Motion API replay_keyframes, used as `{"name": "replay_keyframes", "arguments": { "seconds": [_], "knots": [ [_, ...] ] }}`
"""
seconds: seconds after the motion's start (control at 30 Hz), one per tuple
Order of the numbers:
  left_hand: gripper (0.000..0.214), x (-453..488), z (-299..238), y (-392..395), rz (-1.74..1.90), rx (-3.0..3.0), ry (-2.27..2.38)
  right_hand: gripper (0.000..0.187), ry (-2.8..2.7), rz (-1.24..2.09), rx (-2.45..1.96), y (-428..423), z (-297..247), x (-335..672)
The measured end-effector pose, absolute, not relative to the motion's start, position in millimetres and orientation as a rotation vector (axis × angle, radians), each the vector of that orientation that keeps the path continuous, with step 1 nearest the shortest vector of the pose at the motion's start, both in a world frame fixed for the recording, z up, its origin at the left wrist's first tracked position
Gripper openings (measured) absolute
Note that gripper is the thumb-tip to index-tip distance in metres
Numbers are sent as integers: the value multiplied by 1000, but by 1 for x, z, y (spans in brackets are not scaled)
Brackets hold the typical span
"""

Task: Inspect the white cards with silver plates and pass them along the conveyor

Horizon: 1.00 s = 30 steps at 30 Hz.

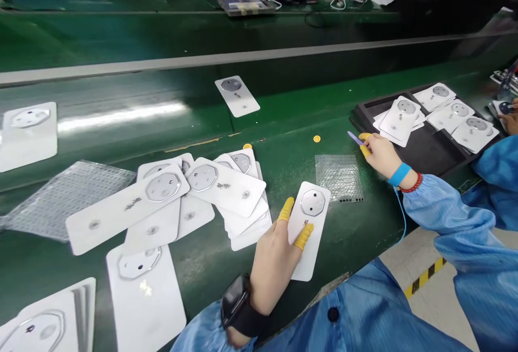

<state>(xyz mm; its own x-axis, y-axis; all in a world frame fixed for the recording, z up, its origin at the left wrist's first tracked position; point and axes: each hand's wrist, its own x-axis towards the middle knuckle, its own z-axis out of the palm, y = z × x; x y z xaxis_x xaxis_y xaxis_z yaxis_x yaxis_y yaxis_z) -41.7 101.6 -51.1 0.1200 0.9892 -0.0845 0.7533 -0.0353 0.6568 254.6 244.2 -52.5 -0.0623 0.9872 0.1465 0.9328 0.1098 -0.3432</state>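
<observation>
My left hand (pixel 277 257), with yellow finger cots on two fingers, grips a white phone back cover (pixel 305 252) by its left edge. One covered finger lies on the cover's face. That cover rests near the table's front edge, its octagonal camera ring (pixel 313 202) facing up and away from me. My right hand (pixel 382 153), also in yellow finger cots, pinches a slim purple stick-like tool (pixel 355 137) beside the black tray. Between my hands lies a clear bubble-wrap sheet (pixel 339 176) with a row of small black pieces (pixel 351 200) along its near edge.
White covers (pixel 230 187) lie overlapped left of my left hand, and others (pixel 145 298) lie nearer. The black tray (pixel 435 149) at right holds several covers. Bubble wrap (pixel 76 195) lies at left, a yellow disc (pixel 317 139) mid-table. A co-worker's hand (pixel 510 119) shows at far right.
</observation>
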Motion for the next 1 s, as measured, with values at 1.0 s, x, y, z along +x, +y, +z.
{"name": "replay_keyframes", "arguments": {
  "seconds": [1.0],
  "knots": [
    [17, -40, -57, 97, 772, 2455, 1574, 30, -2753, 363, -1107, 100, -30, 172]
  ]
}}
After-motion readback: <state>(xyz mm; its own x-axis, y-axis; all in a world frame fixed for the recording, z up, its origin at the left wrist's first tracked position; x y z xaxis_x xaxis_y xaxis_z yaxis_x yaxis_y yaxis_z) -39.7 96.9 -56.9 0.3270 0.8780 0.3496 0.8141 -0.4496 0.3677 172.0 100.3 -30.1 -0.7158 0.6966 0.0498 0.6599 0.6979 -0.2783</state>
